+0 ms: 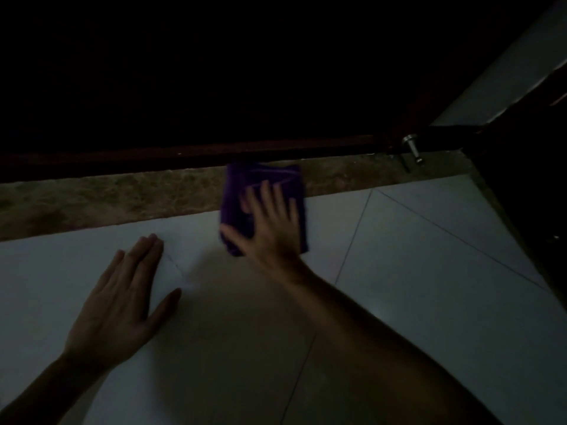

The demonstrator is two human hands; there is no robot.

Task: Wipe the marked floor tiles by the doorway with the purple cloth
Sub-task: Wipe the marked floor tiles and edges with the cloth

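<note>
Ahead, brown threshold (122, 197) and metal doorstop (412, 147) border purple cloth (245, 185).

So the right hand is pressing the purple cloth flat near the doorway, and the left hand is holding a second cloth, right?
Not quite. The head view shows the left hand holding nothing; it rests flat on the floor tiles. The right hand does press the purple cloth flat near the doorway.

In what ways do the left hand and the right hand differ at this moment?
The right hand presses flat on the purple cloth; the left hand rests on the bare floor tiles. The right hand reaches farther, near the brown threshold strip; the left hand lies nearer the person. The right hand looks blurred, the left sharp. Both have straight fingers, palms down.
</note>
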